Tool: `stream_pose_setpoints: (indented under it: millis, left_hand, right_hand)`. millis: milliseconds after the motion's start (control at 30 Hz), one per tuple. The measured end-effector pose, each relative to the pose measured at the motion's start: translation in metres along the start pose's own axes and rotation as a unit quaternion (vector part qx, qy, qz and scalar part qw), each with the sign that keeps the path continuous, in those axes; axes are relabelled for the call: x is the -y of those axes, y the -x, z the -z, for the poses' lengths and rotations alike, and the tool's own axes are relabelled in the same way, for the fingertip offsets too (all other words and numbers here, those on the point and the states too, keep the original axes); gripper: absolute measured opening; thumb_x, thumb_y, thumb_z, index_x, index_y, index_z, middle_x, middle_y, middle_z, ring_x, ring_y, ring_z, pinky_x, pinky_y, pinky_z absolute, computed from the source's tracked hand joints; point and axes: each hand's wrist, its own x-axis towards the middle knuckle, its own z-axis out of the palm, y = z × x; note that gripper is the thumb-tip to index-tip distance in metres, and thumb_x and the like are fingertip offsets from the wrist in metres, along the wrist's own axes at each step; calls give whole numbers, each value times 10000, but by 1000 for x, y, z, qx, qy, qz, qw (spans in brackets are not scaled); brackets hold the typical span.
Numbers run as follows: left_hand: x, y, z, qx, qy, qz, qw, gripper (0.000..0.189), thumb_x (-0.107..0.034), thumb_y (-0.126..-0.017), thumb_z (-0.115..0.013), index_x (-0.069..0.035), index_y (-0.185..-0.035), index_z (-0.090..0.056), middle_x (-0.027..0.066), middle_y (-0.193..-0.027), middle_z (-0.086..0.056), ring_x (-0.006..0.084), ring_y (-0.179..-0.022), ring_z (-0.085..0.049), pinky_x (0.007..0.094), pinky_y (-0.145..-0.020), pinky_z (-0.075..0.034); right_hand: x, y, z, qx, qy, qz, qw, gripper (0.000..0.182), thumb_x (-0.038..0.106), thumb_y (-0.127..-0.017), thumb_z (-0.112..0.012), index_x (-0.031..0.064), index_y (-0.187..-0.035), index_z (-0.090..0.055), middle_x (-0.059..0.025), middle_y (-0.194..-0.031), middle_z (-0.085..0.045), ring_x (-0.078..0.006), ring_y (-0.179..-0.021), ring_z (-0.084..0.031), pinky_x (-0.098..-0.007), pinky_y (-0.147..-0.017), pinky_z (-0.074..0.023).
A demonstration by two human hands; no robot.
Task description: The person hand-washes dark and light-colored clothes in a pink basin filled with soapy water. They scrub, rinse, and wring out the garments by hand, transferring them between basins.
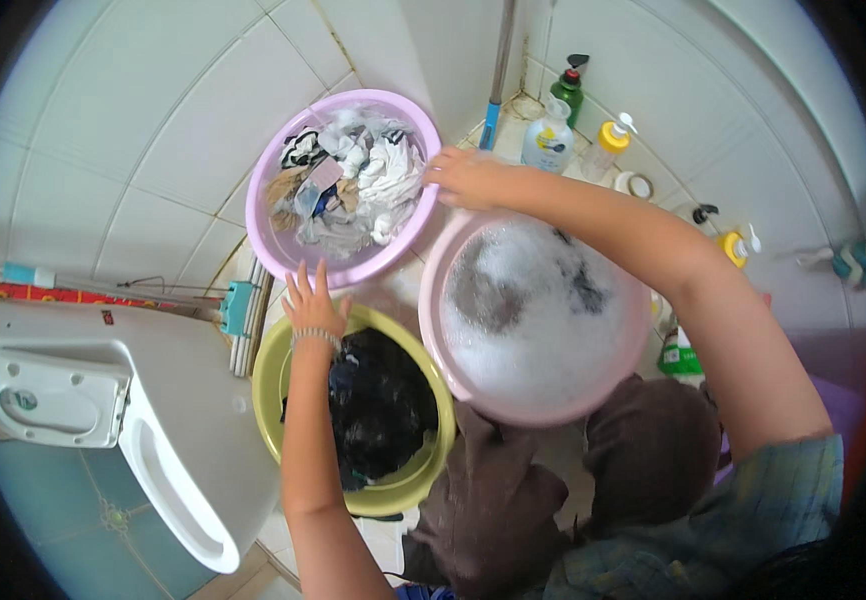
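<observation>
A lilac plastic basin (262,247) stands against the tiled wall, holding light-coloured clothes (392,176) in water. My right hand (470,178) is at its right rim, fingers curled over the edge. Spread fingers of my left hand (317,304) reach the basin's near rim; whether they press on it is hard to see. Under my left wrist, which wears a bracelet (316,339), is a yellow-green basin (433,480) with dark wet clothes (380,420). A pink basin (437,352) beside it holds foamy water (538,337), with dark cloth (587,289) partly showing.
Pump bottles, one white (548,142), one green (569,94) and one yellow-topped (609,142), line the right wall. A pole with a blue end (491,124) leans in the corner. A sponge mop head (242,319) and a white toilet seat (58,397) are at left.
</observation>
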Motion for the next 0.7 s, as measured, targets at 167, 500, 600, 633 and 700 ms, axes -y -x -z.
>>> stream_pose_setpoints:
  millis: [167,500,600,633,700]
  left_hand:
    - [5,-79,-34,176,55,69,980,689,-504,-840,-510,-274,-1426,-231,66,-1510,-141,352,-1381,-114,603,-1058,-147]
    - [42,21,129,320,42,45,945,648,-455,-842,-528,-203,-1399,-313,91,-1496,-186,344,-1378,-130,559,-1079,-153]
    - [66,75,197,314,94,84,941,612,-438,-844,-535,-192,-1373,-349,88,-1471,-242,337,-1353,-198,520,-1071,-203]
    - [78,94,208,299,114,94,943,594,-437,-837,-545,-186,-1351,-385,86,-1460,-268,330,-1346,-218,513,-1071,-210]
    - [89,121,248,326,129,130,927,557,-436,-827,-555,-171,-1304,-444,83,-1430,-320,312,-1327,-258,494,-1070,-227]
  right_hand:
    - [3,-73,18,19,-63,-28,997,382,168,-795,-555,94,-1168,-528,-118,-1245,-477,-280,-1191,-409,-415,-984,-356]
    - [6,-136,312,-74,-195,-119,971,448,195,-837,-525,91,-1266,-450,-155,-1335,-386,-321,-1258,-329,-400,-1048,-293]
    - [34,-187,435,-173,-240,-126,947,476,231,-854,-501,56,-1285,-405,-188,-1326,-369,-335,-1234,-358,-411,-1028,-314]
    - [45,-206,474,-207,-299,-119,924,475,247,-870,-483,49,-1292,-388,-189,-1328,-362,-334,-1240,-351,-409,-1030,-309]
    - [67,-245,555,-275,-408,-99,865,479,279,-902,-449,36,-1304,-354,-192,-1332,-347,-330,-1253,-338,-405,-1032,-299]
